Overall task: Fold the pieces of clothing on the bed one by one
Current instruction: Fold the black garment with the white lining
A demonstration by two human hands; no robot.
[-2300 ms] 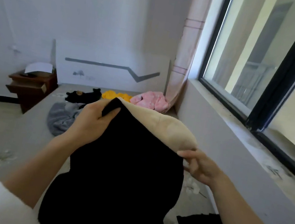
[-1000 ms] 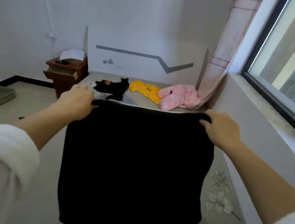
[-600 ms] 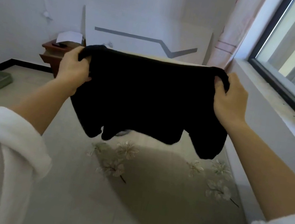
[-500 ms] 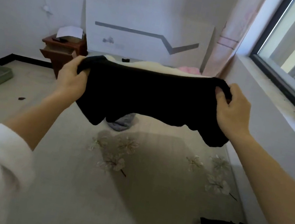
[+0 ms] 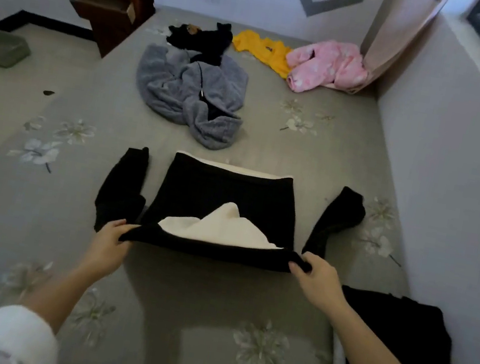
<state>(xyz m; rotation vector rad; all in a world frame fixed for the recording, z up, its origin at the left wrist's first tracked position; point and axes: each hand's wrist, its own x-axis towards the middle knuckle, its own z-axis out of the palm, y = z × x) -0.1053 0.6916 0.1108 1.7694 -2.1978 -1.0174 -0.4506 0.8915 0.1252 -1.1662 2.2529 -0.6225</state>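
- Black, cream-lined top (image 5: 227,192) is lying flat mid-bed (image 5: 212,304), its sleeves spreading toward 9 and 3 o'clock.
- Left hand (image 5: 109,242) and right hand (image 5: 316,277) are each pinching the top's near edge, fingers curled round the fabric.
- Grey fleece jacket (image 5: 190,94) is lying at 12 o'clock, with a yellow garment (image 5: 263,50) and a pink garment (image 5: 325,64) sitting beyond it toward 1 o'clock.
- Dark folded clothing (image 5: 391,334) is resting at 4 o'clock.

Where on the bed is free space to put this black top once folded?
Bare bed: left of the black top, near side between left hand and right hand, and between grey jacket and right wall. Crowded: far end (yellow top, pink garment), near right corner (black pile).
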